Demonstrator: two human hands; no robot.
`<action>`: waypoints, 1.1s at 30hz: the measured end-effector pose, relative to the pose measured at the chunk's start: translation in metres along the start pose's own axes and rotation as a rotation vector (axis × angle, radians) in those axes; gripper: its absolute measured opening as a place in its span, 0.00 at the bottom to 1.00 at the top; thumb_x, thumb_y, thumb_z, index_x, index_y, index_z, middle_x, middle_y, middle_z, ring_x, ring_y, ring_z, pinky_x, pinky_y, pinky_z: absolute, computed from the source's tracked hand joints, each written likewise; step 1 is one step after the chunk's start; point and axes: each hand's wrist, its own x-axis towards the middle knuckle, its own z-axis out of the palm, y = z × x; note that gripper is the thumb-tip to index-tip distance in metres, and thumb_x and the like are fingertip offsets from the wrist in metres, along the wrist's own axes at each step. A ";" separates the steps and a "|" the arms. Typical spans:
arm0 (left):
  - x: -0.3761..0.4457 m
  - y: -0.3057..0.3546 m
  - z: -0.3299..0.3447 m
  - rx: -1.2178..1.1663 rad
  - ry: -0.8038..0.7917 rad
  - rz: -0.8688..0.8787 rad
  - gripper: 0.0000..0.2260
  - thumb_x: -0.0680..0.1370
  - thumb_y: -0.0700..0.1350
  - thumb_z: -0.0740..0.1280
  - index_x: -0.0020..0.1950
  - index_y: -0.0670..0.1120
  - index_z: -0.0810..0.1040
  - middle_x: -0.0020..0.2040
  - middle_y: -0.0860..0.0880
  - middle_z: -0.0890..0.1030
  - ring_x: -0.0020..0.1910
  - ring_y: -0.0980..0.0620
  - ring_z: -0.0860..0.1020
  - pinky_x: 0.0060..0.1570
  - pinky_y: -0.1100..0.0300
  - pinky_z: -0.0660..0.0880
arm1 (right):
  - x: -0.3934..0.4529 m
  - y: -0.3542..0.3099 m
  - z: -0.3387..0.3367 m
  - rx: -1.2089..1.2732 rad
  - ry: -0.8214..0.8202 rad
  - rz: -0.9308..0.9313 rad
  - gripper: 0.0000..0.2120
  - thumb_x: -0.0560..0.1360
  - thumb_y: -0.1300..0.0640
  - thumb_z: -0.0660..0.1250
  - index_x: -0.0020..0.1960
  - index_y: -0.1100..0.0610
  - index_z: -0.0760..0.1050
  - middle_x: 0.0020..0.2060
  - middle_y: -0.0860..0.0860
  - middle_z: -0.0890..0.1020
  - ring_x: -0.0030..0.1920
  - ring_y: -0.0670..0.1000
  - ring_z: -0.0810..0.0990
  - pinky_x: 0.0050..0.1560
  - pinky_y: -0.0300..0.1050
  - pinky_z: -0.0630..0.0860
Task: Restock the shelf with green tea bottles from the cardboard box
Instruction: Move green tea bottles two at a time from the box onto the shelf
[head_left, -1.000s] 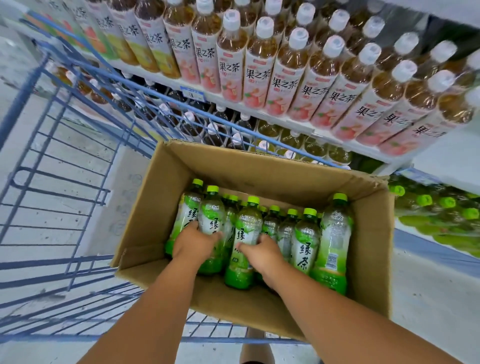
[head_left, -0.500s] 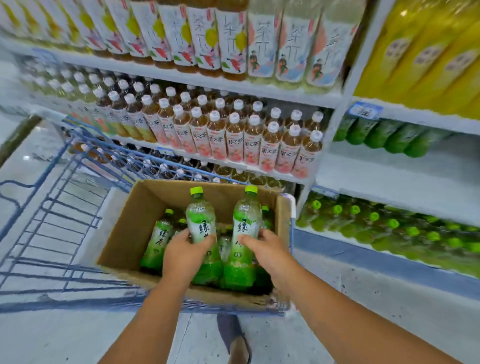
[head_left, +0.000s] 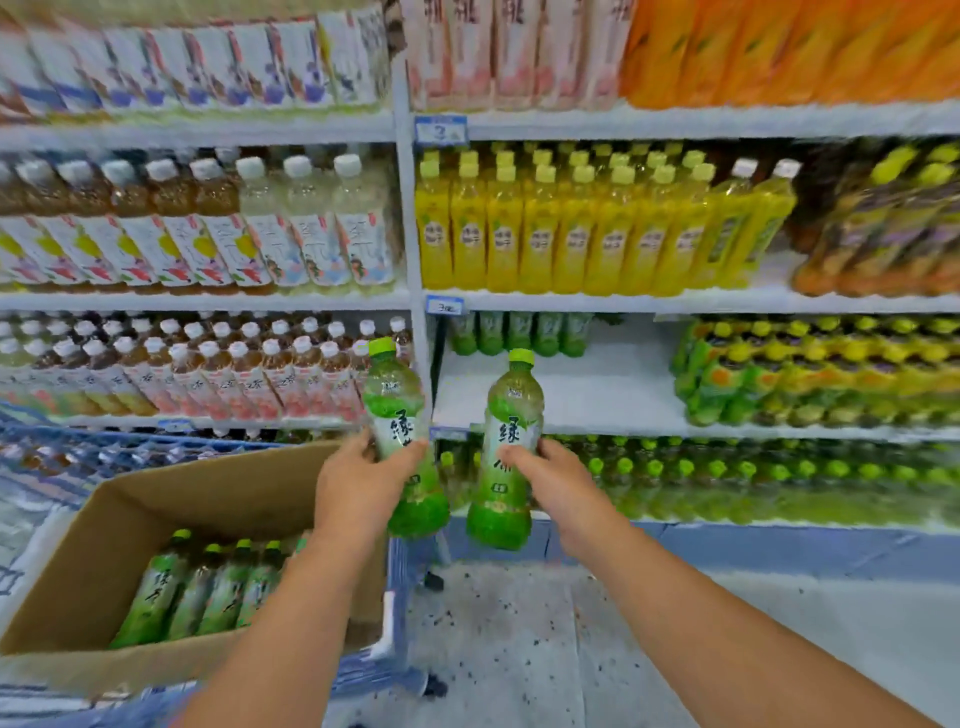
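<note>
Left hand (head_left: 358, 480) grasps green-capped plastic green tea bottle (head_left: 402, 441); right hand (head_left: 553, 480) grasps second identical bottle (head_left: 506, 457). Both airborne between brown cardboard box (head_left: 130, 525) and white shelf gap (head_left: 587, 387). Advice: keep upright, slide behind-to-front toward back row (head_left: 519, 332), labels outward.

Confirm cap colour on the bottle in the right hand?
Light green cap on the clear green tea bottle; head view shows it best.

I see whole frame smeared by motion blur. Shelf labels (head_left: 571, 244) unreadable. Cardboard box (head_left: 104, 571) cut by left edge. Left forearm (head_left: 291, 597) hides part of boxed bottles (head_left: 197, 587).
</note>
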 end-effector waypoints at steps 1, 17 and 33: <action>-0.010 0.010 0.014 -0.002 -0.018 0.023 0.11 0.70 0.58 0.77 0.47 0.59 0.79 0.45 0.62 0.83 0.48 0.55 0.83 0.52 0.54 0.80 | -0.007 -0.002 -0.018 0.016 0.015 -0.010 0.12 0.78 0.53 0.70 0.60 0.52 0.78 0.53 0.50 0.84 0.49 0.47 0.82 0.44 0.43 0.76; -0.018 0.085 0.116 -0.014 -0.201 0.152 0.11 0.72 0.54 0.77 0.52 0.56 0.81 0.44 0.60 0.84 0.43 0.63 0.81 0.37 0.65 0.75 | -0.011 -0.028 -0.112 0.060 0.232 -0.158 0.15 0.71 0.48 0.78 0.55 0.48 0.80 0.47 0.45 0.87 0.47 0.45 0.86 0.43 0.42 0.80; 0.119 0.049 0.197 0.059 -0.203 0.057 0.19 0.71 0.53 0.78 0.59 0.53 0.77 0.48 0.58 0.82 0.46 0.59 0.81 0.40 0.63 0.76 | 0.138 -0.007 -0.123 -0.087 0.440 -0.073 0.16 0.69 0.44 0.79 0.52 0.45 0.79 0.44 0.41 0.85 0.48 0.43 0.83 0.47 0.44 0.79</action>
